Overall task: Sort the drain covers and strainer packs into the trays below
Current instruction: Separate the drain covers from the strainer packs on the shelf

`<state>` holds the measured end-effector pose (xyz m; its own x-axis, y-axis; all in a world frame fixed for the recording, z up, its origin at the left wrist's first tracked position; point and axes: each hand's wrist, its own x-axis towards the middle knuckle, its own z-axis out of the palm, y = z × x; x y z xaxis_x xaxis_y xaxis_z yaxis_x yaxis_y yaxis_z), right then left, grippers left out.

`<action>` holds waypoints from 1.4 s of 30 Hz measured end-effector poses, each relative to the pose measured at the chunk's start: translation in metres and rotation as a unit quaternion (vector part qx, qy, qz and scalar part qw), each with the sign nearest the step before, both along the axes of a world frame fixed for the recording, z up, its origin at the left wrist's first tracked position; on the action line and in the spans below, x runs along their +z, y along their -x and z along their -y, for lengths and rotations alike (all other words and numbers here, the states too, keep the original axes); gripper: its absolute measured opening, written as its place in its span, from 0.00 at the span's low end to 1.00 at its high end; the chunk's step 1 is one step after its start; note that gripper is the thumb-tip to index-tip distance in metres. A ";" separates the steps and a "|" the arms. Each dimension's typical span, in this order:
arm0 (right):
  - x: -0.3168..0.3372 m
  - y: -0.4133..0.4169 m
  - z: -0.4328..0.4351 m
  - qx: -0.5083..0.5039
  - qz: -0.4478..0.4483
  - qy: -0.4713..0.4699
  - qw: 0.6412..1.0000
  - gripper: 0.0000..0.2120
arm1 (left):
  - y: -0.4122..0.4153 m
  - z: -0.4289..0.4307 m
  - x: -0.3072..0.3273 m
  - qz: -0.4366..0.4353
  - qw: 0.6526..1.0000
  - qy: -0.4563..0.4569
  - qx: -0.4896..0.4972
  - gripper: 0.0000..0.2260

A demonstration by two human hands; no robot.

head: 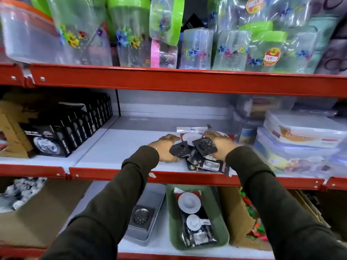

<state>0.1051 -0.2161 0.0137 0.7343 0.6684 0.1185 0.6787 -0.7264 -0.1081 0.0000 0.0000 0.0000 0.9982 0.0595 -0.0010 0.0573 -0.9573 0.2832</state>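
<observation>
On the middle shelf lies a small heap of drain covers and strainer packs. My left hand grips one dark square drain cover at the heap's left side. A second square drain cover, perforated, is held in my right hand. A white round strainer pack lies behind them. On the shelf below, a grey tray holds one square drain cover, and a green tray to its right holds a strainer pack.
Black boxed goods fill the middle shelf's left side; clear lidded containers crowd its right. Red shelf rails run across above and below my hands. Cardboard boxes flank the trays below. Plastic jars line the top shelf.
</observation>
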 end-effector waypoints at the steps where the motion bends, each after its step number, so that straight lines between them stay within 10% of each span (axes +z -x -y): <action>1: 0.000 -0.012 -0.002 0.005 -0.019 0.024 1.000 0.32 | -0.012 -0.001 -0.002 -0.038 0.999 0.014 0.008 0.42; 8: 0.006 -0.058 -0.014 0.015 -0.153 0.106 0.982 0.51 | -0.056 -0.008 -0.006 -0.131 0.989 0.039 0.048 0.40; 17: 0.016 -0.082 -0.027 0.034 -0.157 0.173 0.972 0.47 | -0.048 -0.048 0.009 -0.128 0.989 0.016 0.073 0.38; 28: 0.039 -0.044 -0.105 0.047 -0.167 0.028 0.984 0.51 | 0.000 -0.145 0.002 -0.213 0.974 -0.016 0.073 0.31; 32: 0.036 -0.022 -0.144 0.063 -0.166 0.049 0.983 0.51 | 0.006 -0.160 -0.006 -0.206 0.976 0.010 0.067 0.43; 39: 0.014 0.011 -0.205 0.065 -0.175 0.059 0.981 0.51 | 0.042 -0.213 0.001 -0.059 0.978 0.165 0.114 0.39; 42: -0.001 0.028 -0.234 0.076 -0.175 0.087 0.978 0.48 | 0.047 -0.219 -0.009 0.071 0.978 0.098 0.171 0.33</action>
